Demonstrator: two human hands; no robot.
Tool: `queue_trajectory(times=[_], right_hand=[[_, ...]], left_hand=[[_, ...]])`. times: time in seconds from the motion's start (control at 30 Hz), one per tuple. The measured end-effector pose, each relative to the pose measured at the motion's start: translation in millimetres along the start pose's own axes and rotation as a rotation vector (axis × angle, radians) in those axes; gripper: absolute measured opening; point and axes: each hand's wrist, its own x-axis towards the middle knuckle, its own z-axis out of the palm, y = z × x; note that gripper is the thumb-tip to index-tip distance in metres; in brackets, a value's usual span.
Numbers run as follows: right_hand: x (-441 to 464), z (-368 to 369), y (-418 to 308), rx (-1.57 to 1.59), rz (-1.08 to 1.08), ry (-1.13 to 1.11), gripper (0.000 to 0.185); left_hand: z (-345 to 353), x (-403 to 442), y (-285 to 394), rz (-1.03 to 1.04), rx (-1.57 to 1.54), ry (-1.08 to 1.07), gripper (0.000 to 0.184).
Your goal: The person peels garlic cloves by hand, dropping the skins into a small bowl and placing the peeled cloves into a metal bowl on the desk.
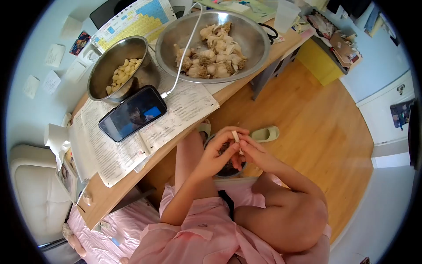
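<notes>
Over a dark bin [227, 170] on the floor, my two hands meet in front of my lap. My left hand [218, 154] is closed, thumb and fingers pinching a whitish garlic clove [236, 137]. My right hand [257, 154] closes on the same clove from the other side, its fingertips touching it. Fingers hide part of the clove. On the desk, a wide steel basin [169, 42] holds several whole garlic bulbs [215, 55]. Left of it, a deeper steel pot [99, 72] contains pale peeled cloves [125, 72].
A phone [133, 113] with a white charging cable [189, 46] leans near the pot, on printed papers [180, 110]. The wooden desk [147, 165] edge runs diagonally to my left. Beyond my hands, a pale green slipper [265, 134] lies on the floor; a yellow box [318, 61] stands farther back.
</notes>
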Motion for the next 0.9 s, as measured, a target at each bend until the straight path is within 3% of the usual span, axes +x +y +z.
queue_trajectory(times=[0.07, 0.1, 0.17, 0.33, 0.43, 0.53, 0.57, 0.67, 0.77, 0.87, 0.9], right_hand=[[2, -2, 3, 0.014, 0.025, 0.017, 0.039], [2, -3, 2, -0.029, 0.019, 0.017, 0.039], [6, 0, 3, -0.116, -0.021, 0.051, 0.038], [13, 4, 12, 0.070, -0.043, 0.111, 0.039], [14, 6, 17, 0.224, -0.040, 0.182, 0.038], [22, -2, 22, 0.327, -0.071, 0.308, 0.038], [24, -4, 23, 0.359, -0.089, 0.363, 0.037], [22, 18, 4, 0.255, -0.043, 0.489, 0.037], [35, 6, 10, 0.187, -0.062, 0.406, 0.039], [47, -57, 36, 0.164, -0.044, 0.367, 0.041], [44, -65, 34, 0.145, -0.047, 0.406, 0.041]], left_hand=[[10, -2, -1, -0.084, -0.204, 0.063, 0.019], [11, 0, -7, 0.011, -0.106, 0.091, 0.019], [15, -1, -11, 0.014, -0.193, 0.169, 0.019], [24, 4, -23, 0.006, -0.251, 0.323, 0.021], [32, 4, -21, -0.008, -0.097, 0.477, 0.016], [36, 6, -32, 0.442, 0.476, 0.400, 0.012], [42, 6, -33, 0.391, 0.392, 0.416, 0.009], [35, 7, -29, 0.476, 0.646, 0.442, 0.011], [22, -2, -29, 0.530, 0.580, 0.446, 0.013], [8, -23, -50, 0.069, 0.016, 0.545, 0.017], [-1, -27, -57, 0.047, 0.059, 0.530, 0.019]])
